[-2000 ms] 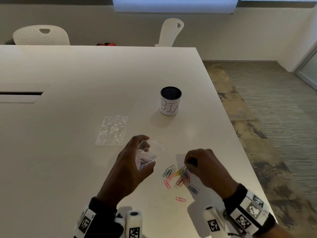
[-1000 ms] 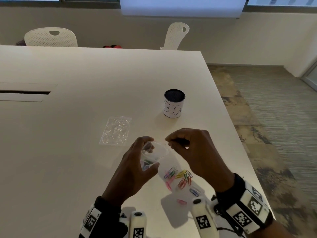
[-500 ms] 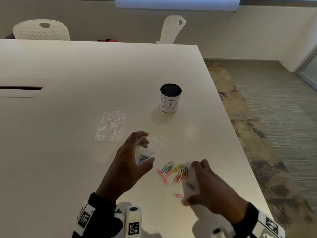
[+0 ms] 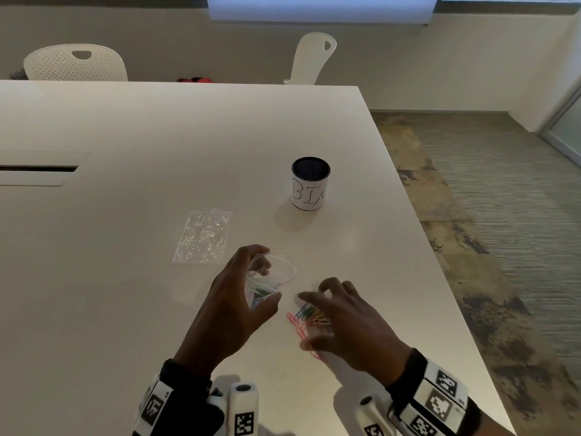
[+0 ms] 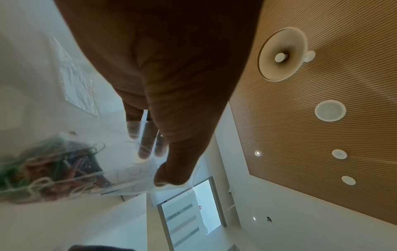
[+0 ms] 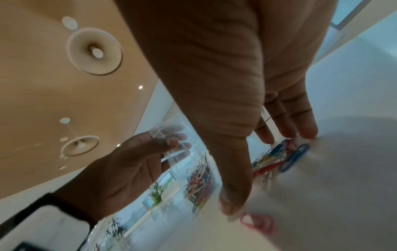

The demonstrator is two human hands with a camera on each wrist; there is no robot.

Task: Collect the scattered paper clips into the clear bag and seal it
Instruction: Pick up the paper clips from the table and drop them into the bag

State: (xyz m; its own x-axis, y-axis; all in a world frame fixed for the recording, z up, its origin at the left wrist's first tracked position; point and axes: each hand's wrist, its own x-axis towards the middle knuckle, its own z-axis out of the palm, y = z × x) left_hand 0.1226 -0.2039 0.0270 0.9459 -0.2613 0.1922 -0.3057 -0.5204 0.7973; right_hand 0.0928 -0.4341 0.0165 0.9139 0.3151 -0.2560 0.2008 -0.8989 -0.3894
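My left hand (image 4: 239,297) grips a small clear bag (image 4: 270,278) just above the table, its mouth gaping toward the right. Several coloured paper clips (image 5: 49,168) lie bunched in the bag's bottom (image 6: 199,178). My right hand (image 4: 342,316) hovers with spread, straight fingers over a pile of loose coloured clips (image 4: 306,317) on the table, fingertips (image 6: 309,132) touching down beside the clips (image 6: 277,158). One pink clip (image 6: 257,222) lies apart near my thumb. The hand hides part of the pile.
A second clear bag (image 4: 204,236) lies flat on the white table (image 4: 125,146), left of and beyond my hands. A cylindrical cup marked "BIN" (image 4: 310,184) stands farther back. The table's right edge (image 4: 446,278) runs close to my right hand. Two white chairs (image 4: 75,62) stand behind.
My right hand dropped clips into the bag a second ago, went back down to the pile, and now spreads over it, reaching further left. The left hand keeps holding the bag.
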